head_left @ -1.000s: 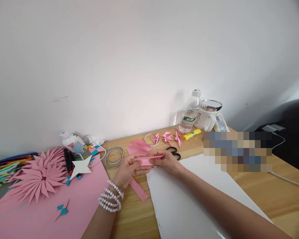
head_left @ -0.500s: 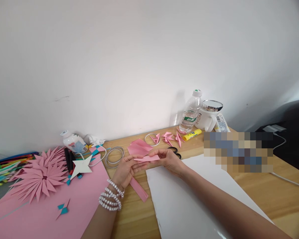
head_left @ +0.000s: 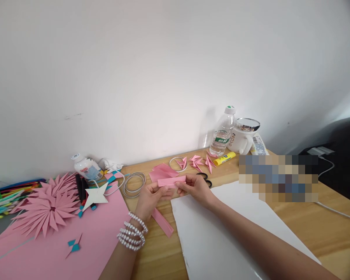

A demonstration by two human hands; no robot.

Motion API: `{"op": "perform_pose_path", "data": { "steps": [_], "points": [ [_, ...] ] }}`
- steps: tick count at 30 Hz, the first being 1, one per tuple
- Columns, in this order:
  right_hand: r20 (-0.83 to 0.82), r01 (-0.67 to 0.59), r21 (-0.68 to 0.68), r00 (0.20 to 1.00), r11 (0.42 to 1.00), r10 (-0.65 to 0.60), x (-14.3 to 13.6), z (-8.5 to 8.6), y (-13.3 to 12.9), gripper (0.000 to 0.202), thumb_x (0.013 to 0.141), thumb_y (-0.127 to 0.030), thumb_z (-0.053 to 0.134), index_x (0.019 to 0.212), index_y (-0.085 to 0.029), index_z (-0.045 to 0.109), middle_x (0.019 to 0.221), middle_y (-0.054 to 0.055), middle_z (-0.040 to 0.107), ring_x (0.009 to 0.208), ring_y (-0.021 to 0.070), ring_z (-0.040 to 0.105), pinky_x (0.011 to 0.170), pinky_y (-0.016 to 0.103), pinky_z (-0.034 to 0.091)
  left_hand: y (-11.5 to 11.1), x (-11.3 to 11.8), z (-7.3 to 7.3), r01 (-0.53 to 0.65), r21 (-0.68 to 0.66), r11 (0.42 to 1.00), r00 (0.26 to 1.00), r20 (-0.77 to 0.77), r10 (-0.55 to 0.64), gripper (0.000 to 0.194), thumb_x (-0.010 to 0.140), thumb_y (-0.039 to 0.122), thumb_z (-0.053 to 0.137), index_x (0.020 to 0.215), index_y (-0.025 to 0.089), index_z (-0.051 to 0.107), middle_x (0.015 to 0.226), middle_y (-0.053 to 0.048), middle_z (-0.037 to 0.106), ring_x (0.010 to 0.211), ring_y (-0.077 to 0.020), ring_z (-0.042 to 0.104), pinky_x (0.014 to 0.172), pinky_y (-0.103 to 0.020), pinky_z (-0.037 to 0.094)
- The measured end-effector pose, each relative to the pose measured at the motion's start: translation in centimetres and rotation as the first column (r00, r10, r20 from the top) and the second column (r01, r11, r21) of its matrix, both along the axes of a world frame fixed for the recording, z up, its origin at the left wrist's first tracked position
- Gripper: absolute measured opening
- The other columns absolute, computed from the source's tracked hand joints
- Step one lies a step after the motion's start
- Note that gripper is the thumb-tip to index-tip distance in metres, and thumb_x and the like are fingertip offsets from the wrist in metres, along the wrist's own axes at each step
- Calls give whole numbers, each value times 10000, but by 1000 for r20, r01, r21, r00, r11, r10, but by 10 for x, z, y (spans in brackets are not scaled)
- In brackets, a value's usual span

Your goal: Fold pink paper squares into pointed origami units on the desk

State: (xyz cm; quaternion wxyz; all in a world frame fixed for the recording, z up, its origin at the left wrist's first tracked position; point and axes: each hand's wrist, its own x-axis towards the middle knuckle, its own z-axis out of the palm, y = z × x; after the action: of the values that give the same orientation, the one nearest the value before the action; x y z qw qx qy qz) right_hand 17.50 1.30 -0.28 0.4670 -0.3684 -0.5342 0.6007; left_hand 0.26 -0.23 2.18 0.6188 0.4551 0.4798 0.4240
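A narrow folded strip of pink paper (head_left: pixel 169 181) is held up level between both hands, above the wooden table. My left hand (head_left: pixel 151 196), with pearl bracelets at the wrist, pinches its left end. My right hand (head_left: pixel 196 189) is closed on the right end, thumb on the near face. Under my left hand lies a second pink paper strip (head_left: pixel 163 223), partly covered by the hand. Just beyond the held strip is a pile of pink paper (head_left: pixel 162 172). Black-handled scissors (head_left: pixel 205 179) lie behind my right hand, their blades hidden.
Small folded pink pieces (head_left: pixel 196 163), a yellow glue stick (head_left: pixel 224 158), a water bottle (head_left: pixel 222 134) and a white mug (head_left: pixel 240 138) stand or lie near the wall. White paper (head_left: pixel 221 233) covers the front right. Left are pink pleated flowers (head_left: pixel 51 208) and a white paper star (head_left: pixel 96 195).
The pink strip has turned so that its long folded face shows toward me. Both thumbs have come round to its near side, and the hands have shifted slightly.
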Motion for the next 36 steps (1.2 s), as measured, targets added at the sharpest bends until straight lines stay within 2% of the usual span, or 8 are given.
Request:
{"op": "perform_pose_path", "data": {
  "steps": [3, 7, 11, 19, 24, 31, 36],
  "points": [
    [44, 35, 20, 998, 999, -36, -2, -3, -1, 359, 601, -464, 660, 740, -137, 606, 579, 14, 591, 531, 147, 573, 512, 278, 499, 0, 2, 1, -6, 62, 998, 998, -68, 10, 319, 585, 299, 710, 821, 90, 661, 770, -96, 706, 724, -243, 653, 666, -358, 530],
    [28, 39, 44, 999, 998, -40, -2, -3, -2, 335, 539, -411, 719, 717, -159, 591, 652, 7, 580, 603, 159, 570, 561, 295, 516, -1, 3, 4, 63, 11, 998, 994, -86, -62, 319, 604, 321, 693, 823, 93, 652, 683, -90, 703, 667, -240, 657, 600, -340, 532],
    [44, 19, 15, 999, 1000, -20, -2, 0, -3, 330, 511, -384, 737, 681, -154, 573, 598, -10, 556, 514, 131, 539, 502, 271, 480, -3, 5, 4, 91, 13, 996, 992, -85, -89, 306, 593, 317, 701, 794, 93, 647, 689, -95, 702, 671, -237, 658, 610, -332, 530],
    [69, -30, 33, 997, 999, 28, -1, 1, -5, 221, 560, -252, 715, 672, -146, 556, 554, -36, 509, 475, 78, 462, 455, 198, 367, -7, 10, 0, 98, 20, 995, 982, -166, -94, 265, 628, 312, 670, 762, 88, 623, 712, -125, 694, 669, -258, 660, 639, -369, 536],
    [39, -71, -1, 997, 997, 71, -1, 2, -5, 176, 581, -223, 677, 709, -152, 579, 587, -29, 539, 512, 97, 501, 500, 223, 427, -7, 8, -2, 106, 17, 994, 985, -138, -103, 208, 631, 305, 665, 640, 118, 573, 650, -100, 685, 651, -258, 661, 638, -381, 539],
    [-27, -123, -34, 992, 992, 123, 0, 1, -1, 180, 604, -143, 577, 779, -153, 616, 635, -13, 612, 566, 122, 580, 614, 284, 487, -3, 6, 4, 62, -47, 997, 988, -136, -68, 234, 563, 276, 709, 644, 122, 554, 600, -75, 672, 584, -237, 656, 591, -352, 535],
    [-66, -154, -42, 986, 987, 151, 2, 3, 0, 250, 634, -134, 515, 865, -168, 605, 701, -1, 634, 639, 136, 607, 648, 296, 498, -3, 4, 8, 27, -65, 998, 990, -139, -36, 207, 573, 257, 702, 653, 127, 562, 573, -51, 667, 592, -231, 658, 586, -331, 533]
  ]
}}
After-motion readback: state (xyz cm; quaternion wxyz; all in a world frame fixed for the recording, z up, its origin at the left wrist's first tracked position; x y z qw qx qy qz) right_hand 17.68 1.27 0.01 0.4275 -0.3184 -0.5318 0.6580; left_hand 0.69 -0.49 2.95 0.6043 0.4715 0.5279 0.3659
